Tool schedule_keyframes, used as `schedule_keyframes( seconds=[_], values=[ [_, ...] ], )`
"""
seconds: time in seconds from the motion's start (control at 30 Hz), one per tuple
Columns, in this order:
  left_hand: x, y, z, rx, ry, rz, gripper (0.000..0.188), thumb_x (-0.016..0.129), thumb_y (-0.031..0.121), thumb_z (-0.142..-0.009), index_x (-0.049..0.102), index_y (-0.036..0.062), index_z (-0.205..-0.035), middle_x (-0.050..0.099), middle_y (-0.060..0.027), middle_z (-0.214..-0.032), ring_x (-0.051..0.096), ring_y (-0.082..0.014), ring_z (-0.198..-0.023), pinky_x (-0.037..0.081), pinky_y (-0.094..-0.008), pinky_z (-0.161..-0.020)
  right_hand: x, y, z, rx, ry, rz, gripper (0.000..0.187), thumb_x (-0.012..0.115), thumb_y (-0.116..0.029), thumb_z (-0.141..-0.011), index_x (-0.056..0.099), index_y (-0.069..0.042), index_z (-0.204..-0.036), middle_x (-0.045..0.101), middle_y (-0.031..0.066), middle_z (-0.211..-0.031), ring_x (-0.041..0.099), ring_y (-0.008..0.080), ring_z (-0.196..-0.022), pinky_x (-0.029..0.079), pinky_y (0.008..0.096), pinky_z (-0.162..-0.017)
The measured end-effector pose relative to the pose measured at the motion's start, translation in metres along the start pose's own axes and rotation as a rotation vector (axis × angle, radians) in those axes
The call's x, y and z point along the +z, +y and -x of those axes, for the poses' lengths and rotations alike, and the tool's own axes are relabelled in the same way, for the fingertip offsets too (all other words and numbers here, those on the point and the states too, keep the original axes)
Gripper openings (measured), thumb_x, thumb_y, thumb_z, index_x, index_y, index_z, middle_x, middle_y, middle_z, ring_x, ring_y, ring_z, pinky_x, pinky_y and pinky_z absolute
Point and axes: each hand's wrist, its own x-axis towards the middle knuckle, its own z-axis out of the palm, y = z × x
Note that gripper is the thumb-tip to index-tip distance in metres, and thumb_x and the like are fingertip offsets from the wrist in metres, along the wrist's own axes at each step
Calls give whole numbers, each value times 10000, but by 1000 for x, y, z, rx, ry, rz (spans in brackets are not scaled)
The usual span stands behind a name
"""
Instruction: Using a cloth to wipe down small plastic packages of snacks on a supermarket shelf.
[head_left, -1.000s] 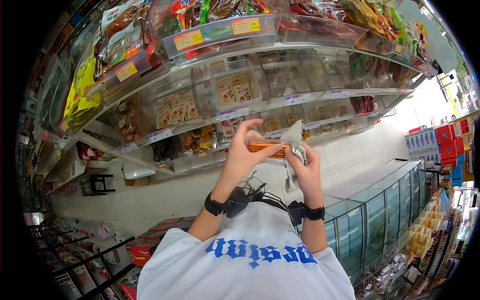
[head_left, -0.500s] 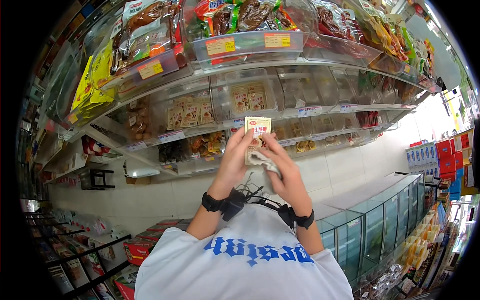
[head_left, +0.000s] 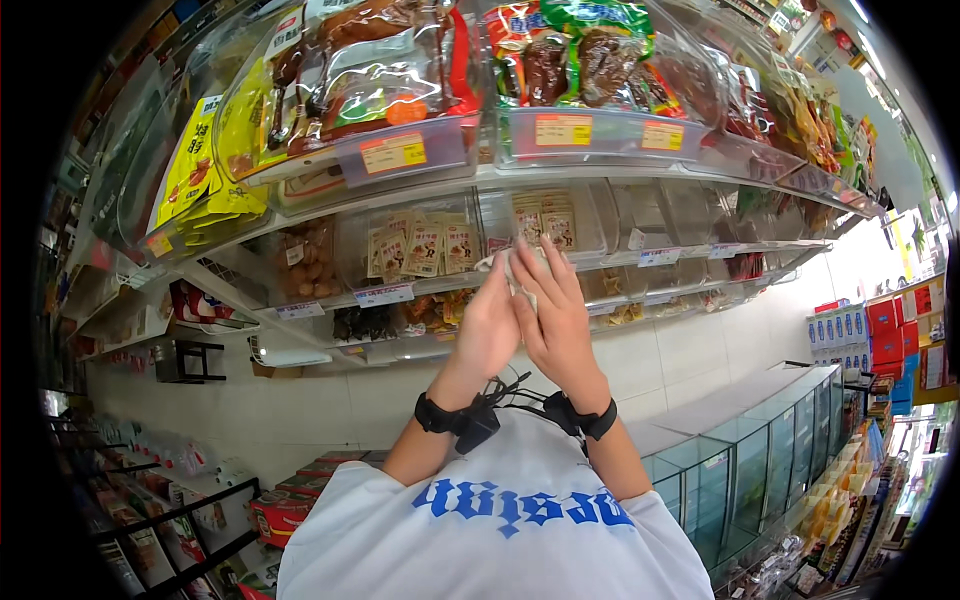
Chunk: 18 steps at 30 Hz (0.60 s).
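Note:
My left hand (head_left: pixel 489 322) and my right hand (head_left: pixel 553 318) are raised together in front of the lower shelves, palms facing. Pale wrinkled cloth (head_left: pixel 525 287) shows between them, below the right fingers. The small cream snack packet that my left hand held a moment ago is mostly hidden between the hands. My right fingers lie long and close together over the cloth and packet. Behind the fingertips, similar cream packets (head_left: pixel 424 248) stand in a clear plastic bin, and more packets (head_left: pixel 545 215) sit in the bin to its right.
A shelf above carries clear bins of vacuum-packed meat (head_left: pixel 375 65) and yellow bags (head_left: pixel 195 165). Price labels (head_left: pixel 385 295) line the shelf edges. Glass cases (head_left: pixel 735 470) run along the right, red boxes (head_left: pixel 285 515) lie lower left, and a dark stool (head_left: pixel 190 362) stands on the tiled floor.
My right hand has come up and over against the left, covering the packet that was in plain sight. The shelves have shifted rightward and slightly down in the view.

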Motion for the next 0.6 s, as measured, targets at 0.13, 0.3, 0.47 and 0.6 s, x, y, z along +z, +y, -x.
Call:
schedule_keyframes(
  seconds=[0.13, 0.3, 0.47, 0.6],
  values=[
    [-29, 24, -5, 6, -10, 203, 476, 345, 380, -1076, 482, 20, -1356, 577, -128, -1327, 540, -262, -1255, 394, -421, -1091, 17, -11, -3, -43, -68, -59, 357, 610, -83, -909, 617, -6, -1258, 515, 118, -1447, 381, 370, -1407, 302, 525, -1151],
    [-65, 22, -15, -17, 167, 140, 405, 418, 296, -1064, 529, -3, -1313, 614, -139, -1281, 592, -238, -1196, 461, -409, -1030, 28, -11, -2, -36, -83, -197, 204, 648, -28, -866, 672, 2, -1066, 546, 149, -1405, 422, 393, -1379, 328, 517, -1149],
    [-59, 36, -22, 82, 200, -49, 246, 573, 134, -1009, 622, 0, -1209, 689, -74, -1114, 661, -139, -986, 531, -300, -865, 34, 0, 3, 586, 406, -703, 319, 458, -240, -1064, 628, 30, -1071, 595, 151, -1330, 563, 245, -1218, 450, 370, -1012],
    [-57, 34, -26, 211, 206, -462, 226, 663, 134, -965, 688, -27, -1121, 712, -48, -1009, 635, -64, -883, 521, -250, -802, 57, 7, 2, 964, 318, -1066, 402, 481, -340, -1060, 597, 24, -1183, 610, 108, -1218, 577, 135, -1047, 452, 276, -923]
  ],
)
